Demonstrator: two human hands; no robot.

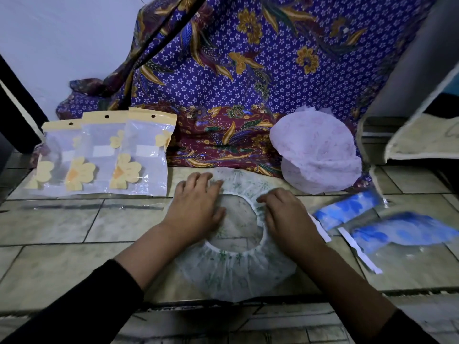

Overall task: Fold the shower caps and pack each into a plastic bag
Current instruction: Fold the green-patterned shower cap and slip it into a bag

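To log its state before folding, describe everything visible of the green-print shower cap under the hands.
The shower cap is thin, translucent white plastic with a green leafy print. It lies spread flat on the tiled surface, its gathered elastic rim facing up around a round opening. The left hand rests flat on its left side; the right hand has bent fingers on the rim, pinching or not I cannot tell.

Black long sleeves [82,301], bare hands [196,209]
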